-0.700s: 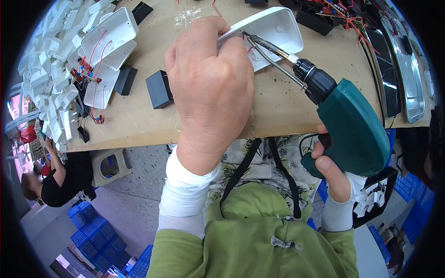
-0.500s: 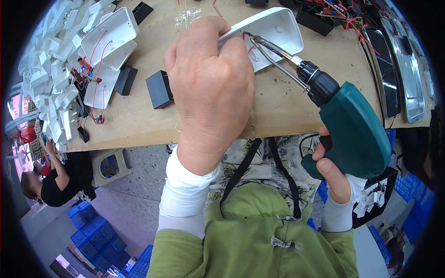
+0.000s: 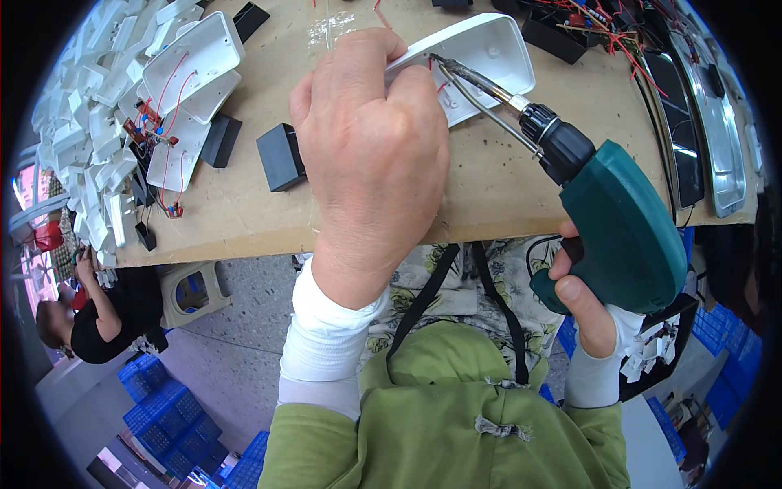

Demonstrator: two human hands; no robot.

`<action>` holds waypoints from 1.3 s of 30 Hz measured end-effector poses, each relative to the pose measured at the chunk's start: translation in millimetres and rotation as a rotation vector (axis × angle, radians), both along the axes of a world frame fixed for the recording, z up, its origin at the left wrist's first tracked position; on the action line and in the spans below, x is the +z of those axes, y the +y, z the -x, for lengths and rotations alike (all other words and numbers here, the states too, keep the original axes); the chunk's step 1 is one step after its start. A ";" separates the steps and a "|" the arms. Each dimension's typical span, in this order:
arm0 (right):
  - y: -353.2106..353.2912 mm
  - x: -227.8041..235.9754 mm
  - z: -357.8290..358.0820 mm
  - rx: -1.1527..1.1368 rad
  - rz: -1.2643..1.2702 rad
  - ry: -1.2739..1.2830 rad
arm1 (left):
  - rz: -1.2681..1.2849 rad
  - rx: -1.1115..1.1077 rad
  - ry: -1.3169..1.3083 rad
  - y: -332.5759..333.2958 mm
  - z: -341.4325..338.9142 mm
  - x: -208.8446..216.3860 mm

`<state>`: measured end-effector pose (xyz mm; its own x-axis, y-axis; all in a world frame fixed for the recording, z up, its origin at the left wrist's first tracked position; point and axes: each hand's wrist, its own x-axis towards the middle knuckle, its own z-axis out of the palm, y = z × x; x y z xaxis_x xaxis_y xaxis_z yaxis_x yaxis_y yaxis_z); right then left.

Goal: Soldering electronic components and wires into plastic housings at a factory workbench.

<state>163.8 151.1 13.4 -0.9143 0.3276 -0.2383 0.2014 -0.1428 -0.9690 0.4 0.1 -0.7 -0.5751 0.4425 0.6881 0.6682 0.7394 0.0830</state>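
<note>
My left hand (image 3: 371, 155) is closed around the left part of a white plastic housing (image 3: 493, 61), tilted on the table; its fingertips are mostly hidden behind the back of the hand. Red wire shows inside the housing by my fingers. My right hand (image 3: 582, 301) grips the handle of a green soldering gun (image 3: 623, 232). The gun's dark tip touches or nearly touches the inner wall of the housing near the red wire. A thin metal tube runs below the barrel toward the same spot. Beside my left wrist stands a black box (image 3: 279, 159).
A heap of white housings (image 3: 98, 122) covers the table's left side. Near it lie wired housings (image 3: 191, 61) with small circuit boards (image 3: 147, 130). Black boxes and red wires (image 3: 627, 45) lie far right, by a metal tray (image 3: 721, 138). Another person (image 3: 102, 310) sits at left.
Almost nothing differs; the housing and soldering gun have shifted very slightly. The other person's hand at the left has moved a little.
</note>
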 end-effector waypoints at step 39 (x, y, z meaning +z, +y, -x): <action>7.4 -1.4 -20.3 -0.141 -0.083 0.108 | 0.010 -0.007 0.005 1.0 -1.3 -0.4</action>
<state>184.1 158.5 12.0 -0.8770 0.4683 -0.1078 0.0788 -0.0813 -0.9936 1.8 1.1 -1.1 -0.5686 0.4531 0.6866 0.6738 0.7354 0.0728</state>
